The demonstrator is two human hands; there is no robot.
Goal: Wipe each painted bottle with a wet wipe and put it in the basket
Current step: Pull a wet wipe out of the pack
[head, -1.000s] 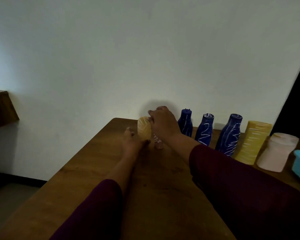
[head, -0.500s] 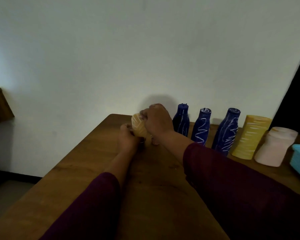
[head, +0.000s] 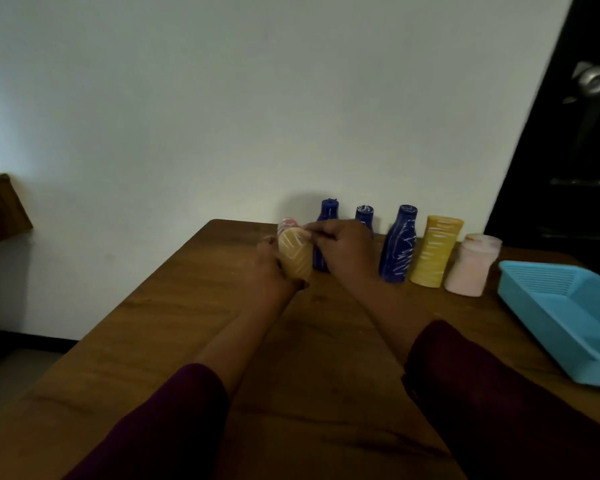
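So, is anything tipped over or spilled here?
Nothing looks spilled or broken. The row of bottles stands upright by the wall. Only the tan bottle tilts, because the left hand holds it.

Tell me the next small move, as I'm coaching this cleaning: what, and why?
Probably draw the right hand down the yellow bottle that the left hand grips: white streaks show on its side, so it seems unready for the basket.
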